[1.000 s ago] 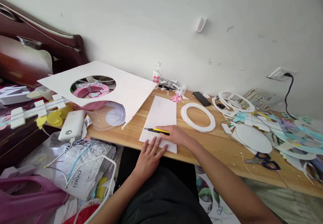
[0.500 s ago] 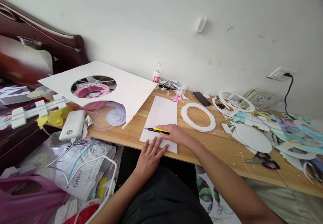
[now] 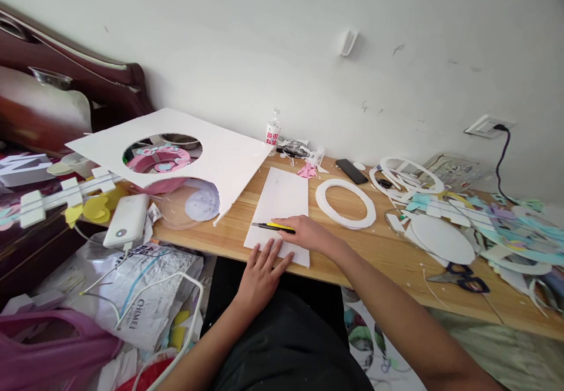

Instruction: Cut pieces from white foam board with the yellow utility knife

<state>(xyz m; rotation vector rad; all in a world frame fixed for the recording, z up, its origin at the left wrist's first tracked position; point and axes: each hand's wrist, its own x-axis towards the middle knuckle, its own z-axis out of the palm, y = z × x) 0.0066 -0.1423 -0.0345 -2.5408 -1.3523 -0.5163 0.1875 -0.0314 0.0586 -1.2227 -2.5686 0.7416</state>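
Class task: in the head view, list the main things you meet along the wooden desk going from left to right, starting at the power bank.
White power bank → clear round lid → white sheet with the right hand holding a yellow utility knife → white foam ring → white oval cut-out → scissors.

— Setting? 
— Bedroom in a home, used as craft corner. Dark wooden headboard (image 3: 79,79) at left, wall socket (image 3: 484,125) with plugged cable.
— Evidence of craft use?
— Wooden desk (image 3: 374,256) strewn with foam rings (image 3: 346,204), paper offcuts, scissors (image 3: 462,279), glue bottle (image 3: 274,130).
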